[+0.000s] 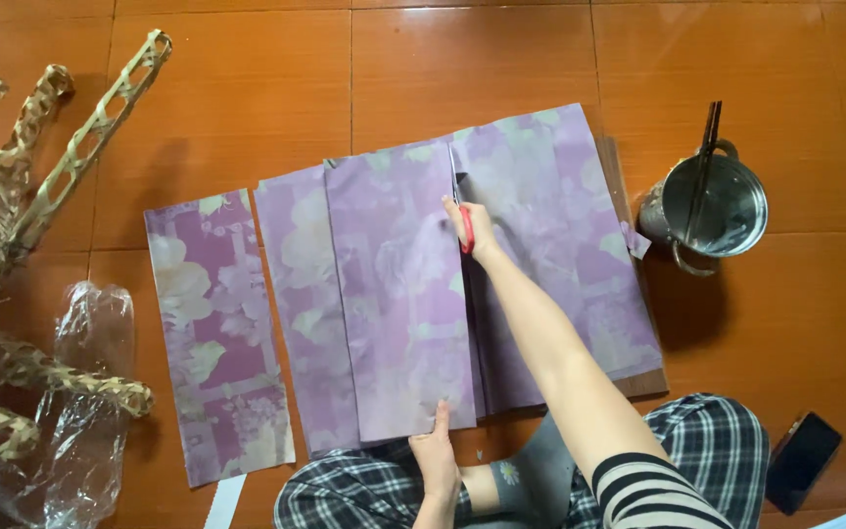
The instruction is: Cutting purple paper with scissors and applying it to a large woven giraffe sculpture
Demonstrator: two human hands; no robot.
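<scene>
Beside the metal pot (715, 206), on its left, lies the purple patterned paper (550, 235) that I am cutting on the orange tiled floor (247, 88). My right hand (470, 227) reaches out over that sheet with its fingers clamped on the red-handled scissors (464, 220), whose blades point away from me along a cut line running up the paper. My left hand (436, 453) sits at the near edge of the paper, further from the pot than my right, fingers together and pressed flat on the sheet to pin it down. Further left of the pot, past the cut, three more strips of the same purple paper lie side by side, the outermost strip (215, 333) slightly apart from the others. Two dark sticks (707, 147) stand in the pot, leaning on its rim. On the near side of the pot a black phone (803, 458) rests on the floor by my checked trouser leg (707, 441). Far across from the pot, at the left edge, sit a woven bamboo frame (41, 167) and some crumpled clear plastic (90, 392)
</scene>
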